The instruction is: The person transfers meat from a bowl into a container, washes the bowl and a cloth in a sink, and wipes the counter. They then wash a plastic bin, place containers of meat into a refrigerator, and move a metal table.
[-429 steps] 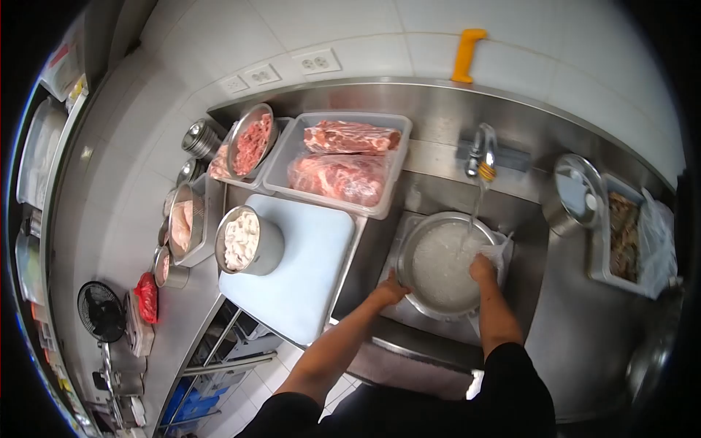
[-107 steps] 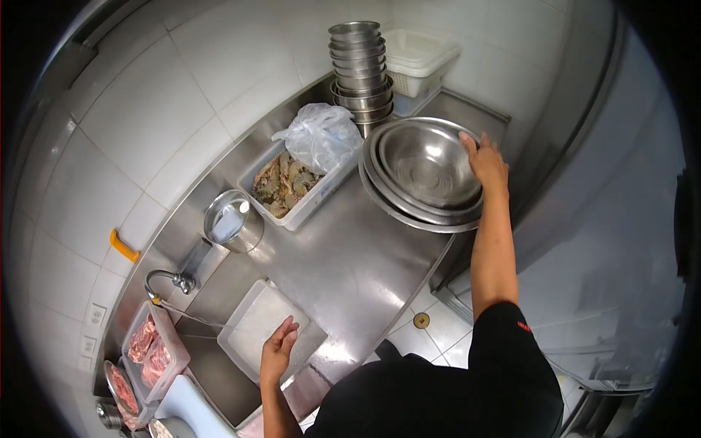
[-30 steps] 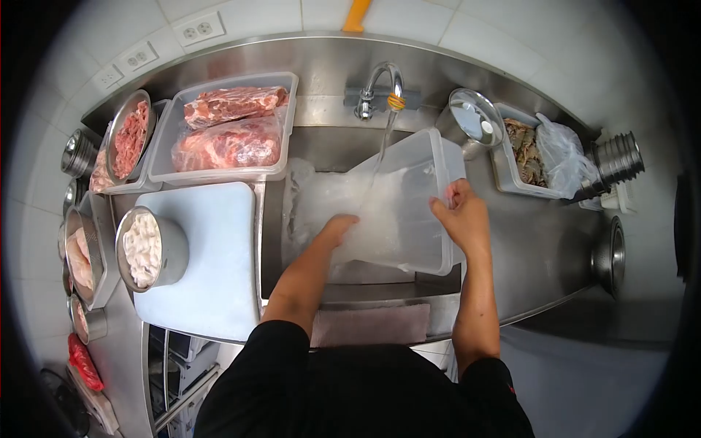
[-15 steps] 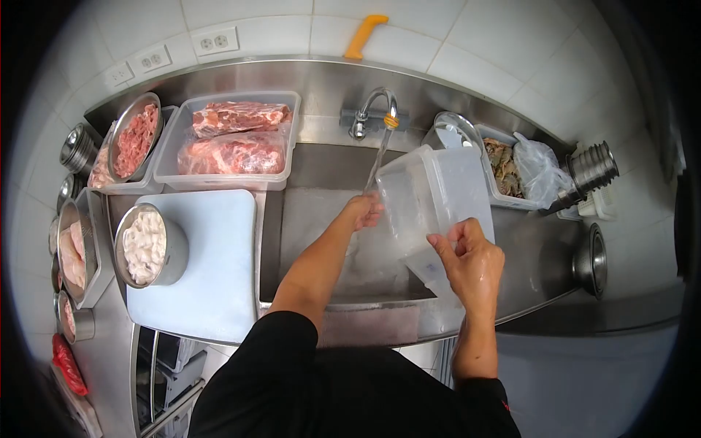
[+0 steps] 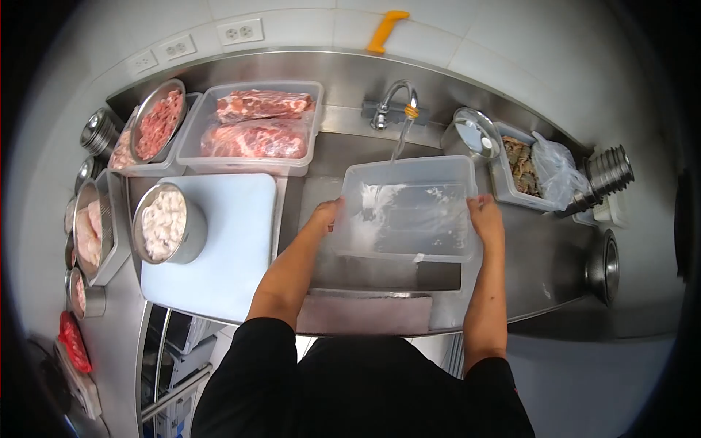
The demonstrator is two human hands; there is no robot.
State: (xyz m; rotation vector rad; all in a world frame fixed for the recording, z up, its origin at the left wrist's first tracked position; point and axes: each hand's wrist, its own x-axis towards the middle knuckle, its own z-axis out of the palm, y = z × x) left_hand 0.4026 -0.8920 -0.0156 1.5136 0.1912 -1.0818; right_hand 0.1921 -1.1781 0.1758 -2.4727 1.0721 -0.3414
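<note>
Translucent rectangular plastic tub [image 5: 409, 219], above the steel sink's [image 5: 303, 197] right edge, should feel light, stiff, slippery. I'd grip its ends, where left hand [image 5: 326, 215] and right hand [image 5: 485, 217] clamp fingers.

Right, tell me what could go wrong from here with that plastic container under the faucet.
The translucent plastic container could slip: the left grip and right grip hold it at opposite ends, and wet walls may be slick. Water from the running faucet comes down at the container's far edge, so it might splash toward the uncovered tub of raw meat beside the sink.
</note>
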